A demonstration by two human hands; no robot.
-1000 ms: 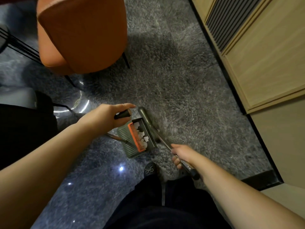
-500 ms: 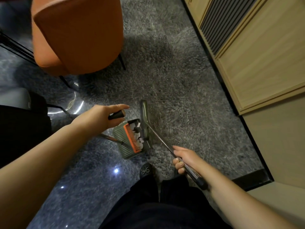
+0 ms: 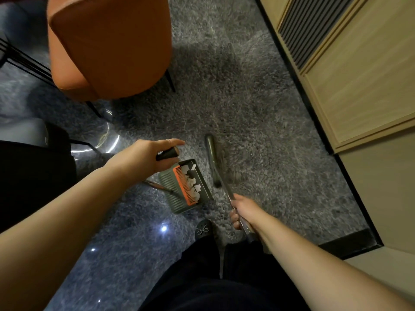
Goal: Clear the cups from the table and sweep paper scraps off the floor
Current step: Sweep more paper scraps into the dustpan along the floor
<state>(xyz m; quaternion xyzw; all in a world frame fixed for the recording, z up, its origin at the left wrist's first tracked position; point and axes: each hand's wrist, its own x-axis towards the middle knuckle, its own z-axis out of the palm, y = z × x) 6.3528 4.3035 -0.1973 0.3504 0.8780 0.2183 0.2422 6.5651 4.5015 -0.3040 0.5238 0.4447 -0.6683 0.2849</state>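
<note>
A furnished indoor room, a lounge or living room by the look of it — whether in a home or elsewhere cannot be told. A grey shag rug (image 3: 235, 104) covers a glossy dark stone floor (image 3: 125, 248). An orange upholstered chair (image 3: 107, 46) on thin black legs stands on the rug's far left part. Along the rug's right edge runs a light wood cabinet (image 3: 359, 86) with a slatted panel — built-in joinery.

Both forearms bare, no sleeves in view. Left hand (image 3: 146, 157) and right hand (image 3: 243, 209) without rings or watch. Black trousers (image 3: 215, 277). Dark shoe (image 3: 203, 230) with small silver bow ornament on toe.
</note>
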